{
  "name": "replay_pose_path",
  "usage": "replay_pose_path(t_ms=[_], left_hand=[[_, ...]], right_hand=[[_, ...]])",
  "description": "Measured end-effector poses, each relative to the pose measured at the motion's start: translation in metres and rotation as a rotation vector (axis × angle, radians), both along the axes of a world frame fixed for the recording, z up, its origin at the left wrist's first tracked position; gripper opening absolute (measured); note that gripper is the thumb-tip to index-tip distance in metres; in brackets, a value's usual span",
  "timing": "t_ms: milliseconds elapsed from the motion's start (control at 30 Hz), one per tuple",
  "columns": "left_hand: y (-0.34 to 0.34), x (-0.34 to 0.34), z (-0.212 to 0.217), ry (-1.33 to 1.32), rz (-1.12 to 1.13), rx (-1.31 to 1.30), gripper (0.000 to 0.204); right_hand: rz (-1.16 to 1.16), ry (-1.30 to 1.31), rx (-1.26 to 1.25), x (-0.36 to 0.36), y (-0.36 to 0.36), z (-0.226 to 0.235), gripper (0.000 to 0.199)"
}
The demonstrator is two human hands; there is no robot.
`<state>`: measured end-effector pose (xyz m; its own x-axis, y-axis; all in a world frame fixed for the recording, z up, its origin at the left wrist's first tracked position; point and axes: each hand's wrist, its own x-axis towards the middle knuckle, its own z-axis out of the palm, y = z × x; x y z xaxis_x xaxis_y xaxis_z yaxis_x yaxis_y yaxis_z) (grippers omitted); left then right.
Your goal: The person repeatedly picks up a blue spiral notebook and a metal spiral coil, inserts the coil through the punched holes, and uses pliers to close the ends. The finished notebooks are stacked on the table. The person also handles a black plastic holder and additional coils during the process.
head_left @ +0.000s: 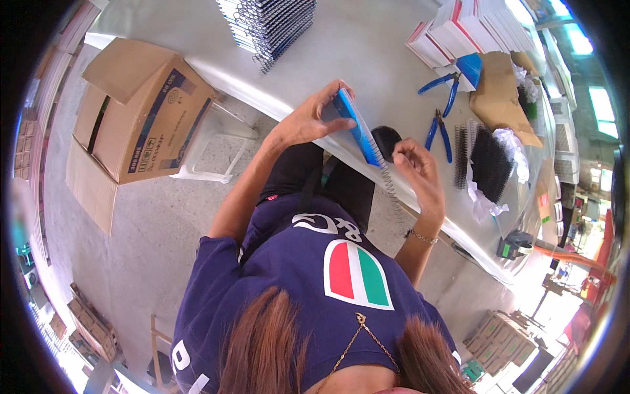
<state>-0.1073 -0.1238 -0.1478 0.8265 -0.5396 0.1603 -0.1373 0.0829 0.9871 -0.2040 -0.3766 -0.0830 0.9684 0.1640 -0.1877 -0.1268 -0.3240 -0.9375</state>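
A thin notebook (358, 130) with a blue cover is tilted up over the table's near edge. My left hand (319, 117) grips its upper end, thumb on the cover and fingers behind. Along its right edge runs a wire spiral coil (388, 184), whose loose length hangs past the lower corner toward my lap. Just right of the coil is my right hand (419, 172), its fingers curled in a closed shape. Whether these fingers pinch the coil is hidden. Behind the notebook sits a round black thing (386, 140), partly covered.
On the table (367, 39) are a stack of spiral-bound notebooks (275, 29), blue-handled pliers (438, 134), another blue-handled pair (449, 88), black coils (491, 164) in crumpled paper, and red-edged book blocks (453, 33). A cardboard box (147, 125) rests on a white stool (220, 141) at left.
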Motion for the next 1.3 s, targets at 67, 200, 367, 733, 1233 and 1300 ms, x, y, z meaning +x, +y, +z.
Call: replay_pose_path(t_ms=[67,200,367,733,1233,1300], left_hand=[[-0.003,-0.001,0.000,0.032,-0.024,-0.014,0.039],[-0.007,-0.001,0.001,0.001,-0.049,0.011,0.040],[-0.006,0.000,-0.008,0.032,-0.092,-0.094,0.042],[-0.012,-0.002,0.004,-0.344,-0.010,0.061,0.051],[-0.021,-0.006,0.013,-0.476,-0.011,0.121,0.044],[-0.017,-0.011,0.019,-0.422,-0.015,0.146,0.043]], right_hand=[[-0.047,-0.052,0.518,-0.009,-0.003,-0.016,0.043],[0.019,-0.154,0.612,-0.009,-0.012,-0.029,0.045],[-0.001,-0.073,0.252,-0.006,-0.004,-0.020,0.039],[-0.046,-0.109,0.839,-0.013,-0.008,-0.015,0.036],[-0.120,-0.068,0.348,-0.010,-0.006,-0.024,0.036],[-0.123,-0.052,0.313,-0.012,-0.002,-0.013,0.034]])
